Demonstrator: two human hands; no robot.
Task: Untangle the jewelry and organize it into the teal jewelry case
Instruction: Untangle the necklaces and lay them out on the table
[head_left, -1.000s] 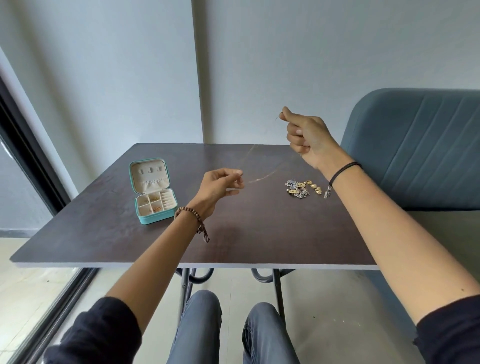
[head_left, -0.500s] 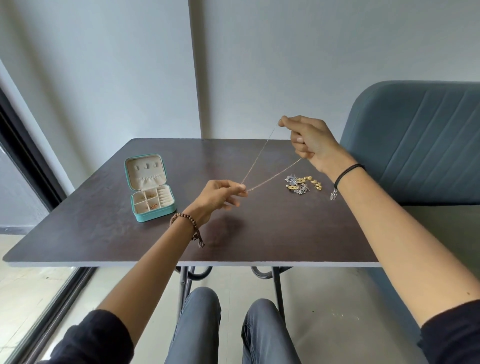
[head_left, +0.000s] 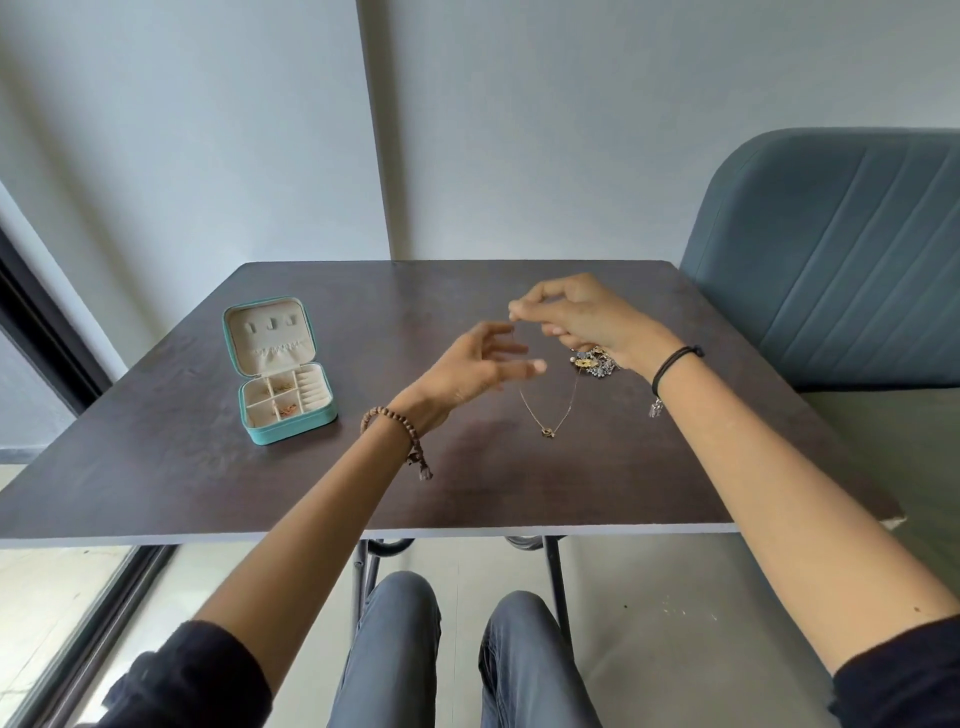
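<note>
Pinching necklace (head_left: 531, 411), right hand (head_left: 582, 317) raised; left hand (head_left: 467, 371) splayed.

You have one teal square jewelry case (head_left: 280, 415) left of your left hand (head_left: 475, 366), one thin gold pendant necklace (head_left: 547, 430) and one tangled gold-silver heap (head_left: 595, 362) by your right hand (head_left: 582, 317).

Both forearms reach fwd over table's (head_left: 156, 467) near edge. R hand (head_left: 582, 317) raised nr centre, thumb + forefinger pinching necklace (head_left: 546, 430). L hand (head_left: 475, 366) just beside, fingers loosely spread.
</note>
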